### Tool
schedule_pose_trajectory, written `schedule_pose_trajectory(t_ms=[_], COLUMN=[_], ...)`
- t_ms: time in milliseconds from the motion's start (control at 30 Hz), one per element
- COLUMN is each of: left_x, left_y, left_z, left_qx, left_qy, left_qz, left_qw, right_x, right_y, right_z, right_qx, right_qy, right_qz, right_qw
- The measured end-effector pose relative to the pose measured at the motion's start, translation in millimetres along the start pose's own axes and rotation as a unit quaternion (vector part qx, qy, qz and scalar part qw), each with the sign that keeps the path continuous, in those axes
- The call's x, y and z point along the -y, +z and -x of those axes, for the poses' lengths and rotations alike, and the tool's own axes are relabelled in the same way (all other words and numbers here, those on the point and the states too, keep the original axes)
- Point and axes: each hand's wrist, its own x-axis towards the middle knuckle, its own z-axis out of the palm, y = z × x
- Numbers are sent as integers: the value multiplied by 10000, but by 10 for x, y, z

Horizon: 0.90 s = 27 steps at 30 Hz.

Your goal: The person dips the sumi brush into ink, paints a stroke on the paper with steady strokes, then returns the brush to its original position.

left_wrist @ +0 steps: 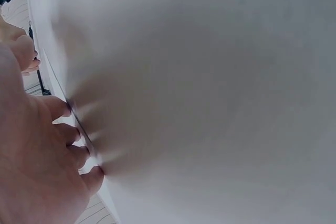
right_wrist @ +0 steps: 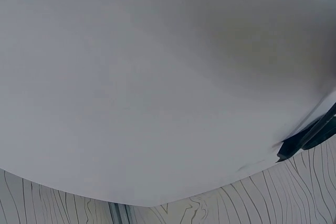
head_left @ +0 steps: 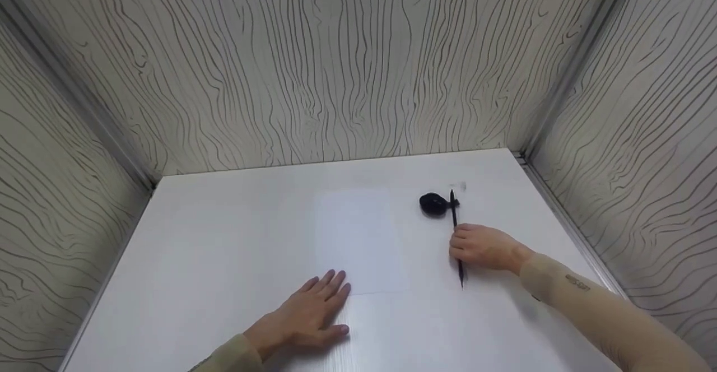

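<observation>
A sheet of white paper [head_left: 361, 237] lies on the white table. My left hand [head_left: 311, 310] rests flat by its lower left corner, fingers straight and fingertips on the paper's edge; the left wrist view shows these fingertips [left_wrist: 94, 177] touching down. To the right of the paper, my right hand [head_left: 482, 247] grips a slim black writing brush [head_left: 454, 212] around its middle. The brush's far end lies over the narrow part of a black ink dish [head_left: 433, 204]. In the right wrist view only the dark dish [right_wrist: 320, 129] shows at the right edge; the hand is out of sight.
Grey smudges [head_left: 459, 185] mark the table just beyond the brush's far end. Wood-patterned panels [head_left: 336, 69] stand at the back and both sides, joined by grey metal posts [head_left: 566, 75]. The tabletop [head_left: 213, 237] stretches left of the paper.
</observation>
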Motion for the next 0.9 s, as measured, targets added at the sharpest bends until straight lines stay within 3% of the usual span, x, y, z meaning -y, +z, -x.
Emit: schedule_pose_trajectory(t_ms=[233,567,900], left_x=[-10,-31,-57], left_y=[-16,-27,-44], left_z=[-2,3,9], left_qx=[18,10,-13], left_qy=[0,-3,77], left_qz=[-64,-114,4], left_qw=[10000,9999,10000], right_x=[-24,-131,-278], right_y=[-34,-106,-298], right_z=[-18,-38,-250], right_qx=[-148,-1233,-2043], right_qy=[68,381,898], right_qz=[96,338,625], right_qw=[9998,9911,9728])
